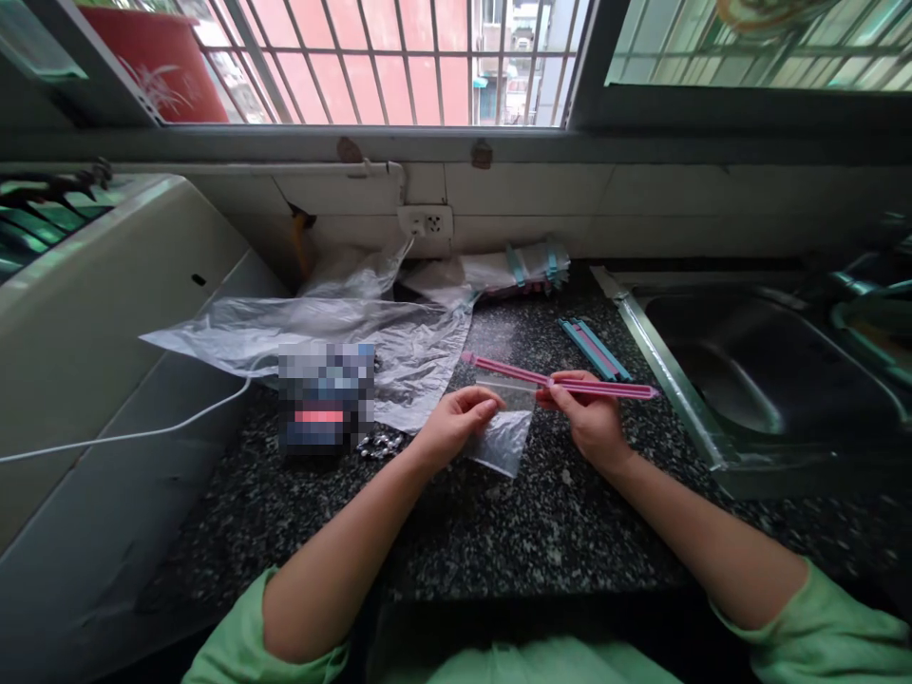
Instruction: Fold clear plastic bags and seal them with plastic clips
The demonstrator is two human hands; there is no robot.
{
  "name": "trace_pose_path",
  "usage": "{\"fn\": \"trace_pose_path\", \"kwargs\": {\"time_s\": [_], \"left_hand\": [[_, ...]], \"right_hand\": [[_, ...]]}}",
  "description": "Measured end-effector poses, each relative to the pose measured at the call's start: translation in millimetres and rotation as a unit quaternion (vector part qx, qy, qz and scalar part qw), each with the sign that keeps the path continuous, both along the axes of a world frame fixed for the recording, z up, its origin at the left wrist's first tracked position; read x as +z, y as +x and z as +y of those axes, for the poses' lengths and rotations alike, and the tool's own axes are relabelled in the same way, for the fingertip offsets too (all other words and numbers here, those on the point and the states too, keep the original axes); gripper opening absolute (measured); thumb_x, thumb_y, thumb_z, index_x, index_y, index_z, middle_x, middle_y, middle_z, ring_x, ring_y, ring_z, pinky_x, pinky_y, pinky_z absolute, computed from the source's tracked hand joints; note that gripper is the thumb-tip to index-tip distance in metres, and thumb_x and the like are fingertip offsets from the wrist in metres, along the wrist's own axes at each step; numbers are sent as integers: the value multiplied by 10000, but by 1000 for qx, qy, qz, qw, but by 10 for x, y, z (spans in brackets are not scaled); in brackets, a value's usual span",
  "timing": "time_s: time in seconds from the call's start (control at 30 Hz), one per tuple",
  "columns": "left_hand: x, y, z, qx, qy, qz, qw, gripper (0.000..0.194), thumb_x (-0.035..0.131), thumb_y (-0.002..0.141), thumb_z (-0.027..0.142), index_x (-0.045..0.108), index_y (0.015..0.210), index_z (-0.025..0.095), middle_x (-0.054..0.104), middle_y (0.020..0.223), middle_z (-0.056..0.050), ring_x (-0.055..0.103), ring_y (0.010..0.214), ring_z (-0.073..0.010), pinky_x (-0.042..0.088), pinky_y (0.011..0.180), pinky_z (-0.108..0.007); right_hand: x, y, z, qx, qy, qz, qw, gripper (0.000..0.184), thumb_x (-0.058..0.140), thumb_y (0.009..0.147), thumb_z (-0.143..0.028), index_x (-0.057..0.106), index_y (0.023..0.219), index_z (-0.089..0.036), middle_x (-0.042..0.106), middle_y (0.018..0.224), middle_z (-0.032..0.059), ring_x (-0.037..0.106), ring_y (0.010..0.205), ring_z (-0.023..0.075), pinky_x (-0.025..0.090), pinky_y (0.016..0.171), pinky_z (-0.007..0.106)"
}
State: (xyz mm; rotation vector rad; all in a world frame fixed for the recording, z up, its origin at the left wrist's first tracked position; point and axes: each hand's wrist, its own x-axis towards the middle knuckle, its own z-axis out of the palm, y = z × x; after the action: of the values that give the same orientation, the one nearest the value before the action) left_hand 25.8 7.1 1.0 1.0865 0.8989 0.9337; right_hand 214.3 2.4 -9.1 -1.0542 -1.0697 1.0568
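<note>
My left hand (456, 423) pinches the top edge of a small clear plastic bag (507, 432) that hangs over the dark speckled counter (499, 532). My right hand (588, 418) is closed around a long pink sealing clip (560, 377), held level across the bag's mouth. The two hands are close together, just above the counter's middle. Both forearms come in from the bottom edge, in light green sleeves.
A large clear plastic sheet (320, 332) lies left of the hands, with a blurred dark object (326, 397) and a white cable (121, 435). Teal clips (595, 349) lie near a steel sink (769, 370) at right. More bags with clips (520, 268) sit by the wall under a socket (426, 222).
</note>
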Motion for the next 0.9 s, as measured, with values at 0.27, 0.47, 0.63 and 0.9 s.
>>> {"fn": "trace_pose_path", "kwargs": {"time_s": [0.27,0.47,0.63,0.9], "left_hand": [[-81,27,22,18,-38,12,999,440,676,570,532,648,693,111,406,439,62,306,422,-50,187,434,-207],[-117,44,38,52,-47,-30,997,413,660,601,525,600,631,117,369,404,72,289,383,-42,179,407,-207],[-110,64,41,67,-64,-79,993,419,673,602,489,458,478,151,350,386,69,286,366,-35,187,395,-203],[-73,49,47,116,-108,-133,978,317,721,555,340,469,507,153,429,407,64,370,367,-43,255,381,-182]], "right_hand": [[90,-72,-145,56,19,-95,994,195,672,705,-331,572,818,-207,681,723,1,684,665,171,594,674,321],[40,-67,-131,67,17,-98,993,199,649,730,-335,559,846,-201,687,718,8,685,661,163,590,686,315],[8,-58,-128,68,22,-107,992,187,645,734,-328,563,847,-204,681,724,5,686,679,159,585,685,298],[27,-60,-136,82,38,-124,988,175,637,744,-318,574,858,-200,676,737,11,682,701,154,575,705,297]]}}
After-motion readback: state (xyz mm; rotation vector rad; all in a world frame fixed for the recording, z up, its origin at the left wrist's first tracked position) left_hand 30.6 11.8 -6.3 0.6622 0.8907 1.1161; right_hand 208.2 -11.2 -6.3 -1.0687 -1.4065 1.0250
